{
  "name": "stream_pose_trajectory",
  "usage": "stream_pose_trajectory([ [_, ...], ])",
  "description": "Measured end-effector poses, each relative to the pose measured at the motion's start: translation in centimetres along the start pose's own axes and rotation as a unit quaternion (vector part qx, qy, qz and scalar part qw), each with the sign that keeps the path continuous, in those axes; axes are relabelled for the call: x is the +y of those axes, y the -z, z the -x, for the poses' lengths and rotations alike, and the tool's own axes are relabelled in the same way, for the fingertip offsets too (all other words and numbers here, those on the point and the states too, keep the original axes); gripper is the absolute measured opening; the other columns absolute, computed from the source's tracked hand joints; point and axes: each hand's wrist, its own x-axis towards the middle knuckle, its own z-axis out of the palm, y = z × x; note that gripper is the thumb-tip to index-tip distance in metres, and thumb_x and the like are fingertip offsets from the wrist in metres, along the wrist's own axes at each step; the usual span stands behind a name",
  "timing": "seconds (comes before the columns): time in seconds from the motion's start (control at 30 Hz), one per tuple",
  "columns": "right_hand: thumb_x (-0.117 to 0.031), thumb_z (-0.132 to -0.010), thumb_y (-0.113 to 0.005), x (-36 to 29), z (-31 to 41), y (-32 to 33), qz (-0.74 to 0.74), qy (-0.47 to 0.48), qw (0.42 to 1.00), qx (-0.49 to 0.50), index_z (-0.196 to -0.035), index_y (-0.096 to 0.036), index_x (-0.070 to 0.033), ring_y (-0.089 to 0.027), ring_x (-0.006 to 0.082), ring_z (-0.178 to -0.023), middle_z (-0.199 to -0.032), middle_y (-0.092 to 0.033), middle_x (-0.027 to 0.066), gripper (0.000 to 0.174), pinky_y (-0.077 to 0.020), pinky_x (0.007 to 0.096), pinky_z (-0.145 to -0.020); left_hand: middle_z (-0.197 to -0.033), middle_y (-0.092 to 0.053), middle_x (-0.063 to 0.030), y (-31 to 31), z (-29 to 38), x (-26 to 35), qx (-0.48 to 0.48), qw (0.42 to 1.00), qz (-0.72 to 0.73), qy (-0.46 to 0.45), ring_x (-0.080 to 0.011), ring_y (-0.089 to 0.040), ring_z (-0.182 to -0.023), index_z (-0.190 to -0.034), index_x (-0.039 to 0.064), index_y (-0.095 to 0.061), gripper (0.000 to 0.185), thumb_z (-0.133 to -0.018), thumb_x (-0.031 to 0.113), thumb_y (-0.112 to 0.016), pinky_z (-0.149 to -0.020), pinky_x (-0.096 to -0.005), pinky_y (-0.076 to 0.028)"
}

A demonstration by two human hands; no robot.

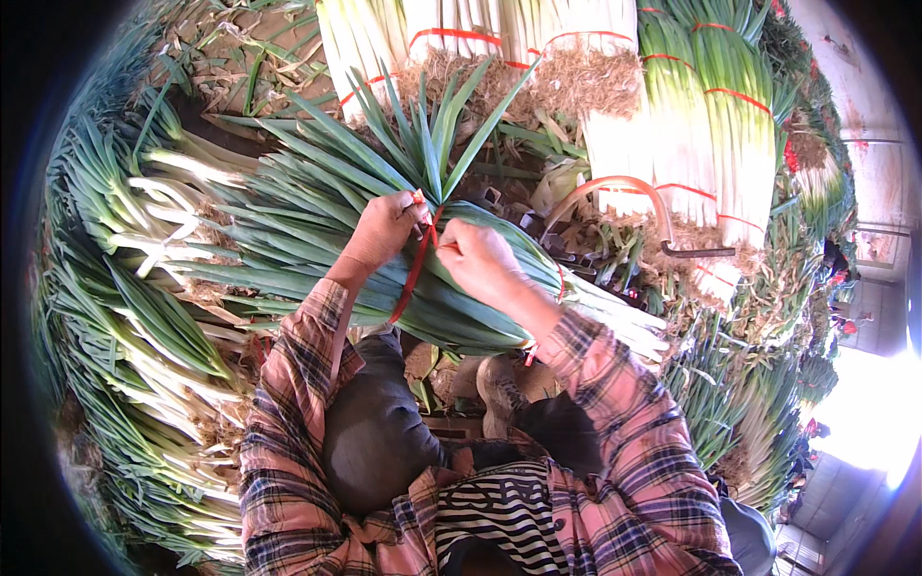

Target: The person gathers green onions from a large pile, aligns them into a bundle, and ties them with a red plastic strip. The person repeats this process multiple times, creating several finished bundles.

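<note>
A large bundle of green onions [310, 237] lies across in front of me, leaves to the left and white stalks to the right. A red tie strip [414, 277] runs around its leafy part. My left hand [389, 223] pinches one end of the strip above the leaves. My right hand [479, 259], its fingers closed, grips the other end just beside it. Between the hands the strip crosses, and a tuft of leaves [432, 137] fans out beyond it. A second red tie [560, 281] circles the bundle nearer the white stalks.
Tied bundles of onions with trimmed roots [587, 79] lie at the top. A curved metal tool [637, 183] arches beside them. Loose onions [173, 403] are heaped on the left. Leaf scraps [259, 43] litter the ground. My shoe [497, 392] is below the bundle.
</note>
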Motion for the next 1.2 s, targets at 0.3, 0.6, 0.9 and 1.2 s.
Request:
stream_pose_trajectory([
  [0.3,-0.006,-0.083,-0.058,-1.7,0.9,-4.5,0.295,0.144,0.945,0.011,-0.100,-0.059,0.006,-0.070,0.0312,-0.069,-0.087,-0.067,0.0184,0.021,-0.0564,0.0409,-0.054,-0.072,-0.067,-0.0108,-0.1,-1.0,-1.5,0.028,0.998,-0.015,-0.050,-0.0170,-0.064,-0.061,-0.092,-0.001,-0.066,0.020,-0.095,0.018,-0.061,-0.059,-0.0326,-0.048],
  [0.6,-0.005,-0.078,-0.064,-2.1,0.1,-4.8,0.006,-0.114,0.993,-0.019,-0.091,-0.065,0.005,-0.068,0.0421,-0.093,-0.094,-0.067,0.0286,0.017,-0.0542,0.0480,-0.077,-0.072,-0.060,0.0030,-0.1,-1.7,-1.9,-0.018,1.000,0.020,0.003,-0.0030,-0.048,-0.057,-0.090,0.004,-0.066,0.020,-0.098,0.021,-0.060,-0.051,-0.0237,-0.037],
  [0.9,-0.017,-0.091,-0.069,-1.4,1.4,-4.5,-0.668,-0.321,0.670,-0.042,-0.081,-0.059,-0.007,-0.044,0.0105,-0.053,-0.071,-0.055,0.0010,0.017,-0.0323,0.0268,-0.045,-0.057,-0.048,0.0005,0.5,-2.1,-1.5,-0.049,0.998,0.024,-0.017,-0.0075,-0.042,-0.048,-0.084,0.003,-0.067,0.024,-0.095,0.024,-0.061,-0.046,-0.0287,-0.032],
  [1.2,-0.012,-0.098,-0.054,-0.6,2.0,-6.1,-0.883,-0.242,0.399,-0.057,-0.094,-0.053,-0.008,-0.043,0.0102,-0.059,-0.076,-0.051,-0.0001,0.006,-0.0367,0.0247,-0.052,-0.062,-0.051,0.0033,0.4,-1.9,-1.0,-0.046,0.983,0.139,0.108,-0.0052,-0.038,-0.049,-0.092,0.000,-0.070,0.020,-0.096,0.019,-0.066,-0.045,-0.0259,-0.030],
])
